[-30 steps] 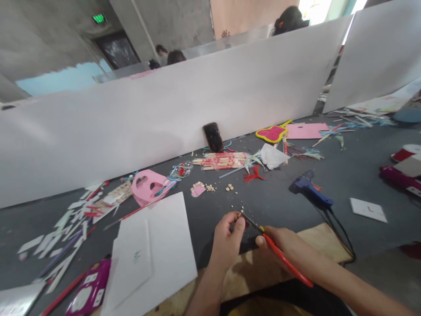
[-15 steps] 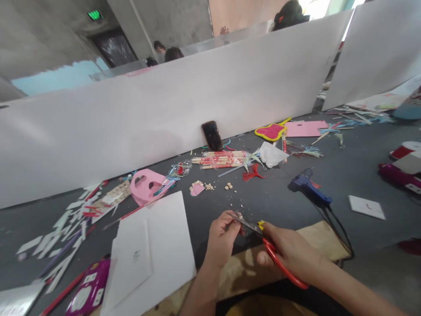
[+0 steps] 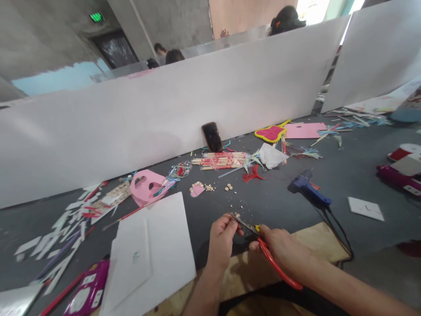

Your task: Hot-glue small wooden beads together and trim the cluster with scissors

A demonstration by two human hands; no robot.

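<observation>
My right hand (image 3: 283, 250) is closed round the red handles of a pair of scissors (image 3: 263, 248). Their dark blades point left towards my left hand (image 3: 222, 242). That hand is pinched on something small at the blade tips, too small to make out. Both hands hover over the near edge of the dark grey table (image 3: 272, 202), above a brown cardboard sheet (image 3: 315, 245). Small pale crumbs (image 3: 242, 206) lie on the table just beyond the blades.
White paper sheets (image 3: 154, 250) lie left of my hands. A blue glue gun (image 3: 307, 189) with a black cord rests to the right. Further back are a pink cut-out (image 3: 146, 186), a stick bundle (image 3: 223, 160), a phone (image 3: 212, 137) against the white partition (image 3: 164, 109), and scraps (image 3: 66, 228).
The scissor handles have closed compared with half a second ago, and my right hand has shifted slightly left. My left hand stays pinched at the blade tips.
</observation>
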